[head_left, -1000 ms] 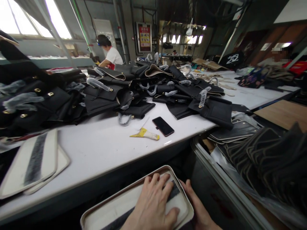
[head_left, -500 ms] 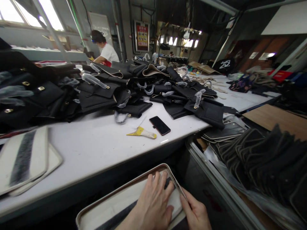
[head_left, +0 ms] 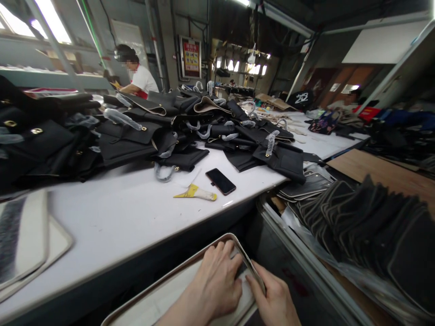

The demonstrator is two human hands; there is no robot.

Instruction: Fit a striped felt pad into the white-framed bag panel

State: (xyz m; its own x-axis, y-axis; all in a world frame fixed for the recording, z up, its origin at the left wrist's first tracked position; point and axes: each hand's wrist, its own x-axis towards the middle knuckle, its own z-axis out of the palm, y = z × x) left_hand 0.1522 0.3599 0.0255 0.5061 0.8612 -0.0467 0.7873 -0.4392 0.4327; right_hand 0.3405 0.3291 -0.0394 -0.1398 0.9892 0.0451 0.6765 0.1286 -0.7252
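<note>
Low in front of me is a shallow, cream-lined bag piece (head_left: 173, 290) with a raised brown rim and rounded corners. My left hand (head_left: 219, 274) reaches inside it, its bent fingertips pressing against the lining near the far corner; nothing shows in its grasp. Closed on the right-hand rim is my right hand (head_left: 270, 290), with the thumb inside and the other fingers outside. Part of a dark strip shows beside the left fingers. The near end of the piece lies beyond the bottom of the view.
On the white table (head_left: 112, 222) lie a phone (head_left: 220, 181), a yellow-handled tool (head_left: 197, 192), cream panels (head_left: 34, 244) and heaped black bags (head_left: 132, 136). Dark panels (head_left: 360, 226) stand stacked in a bin to the right. A person (head_left: 137, 74) sits across the table.
My view has turned slightly right. My left fingers have drawn closer together and bent deeper into the corner. The right thumb has moved over the rim to the inside.
</note>
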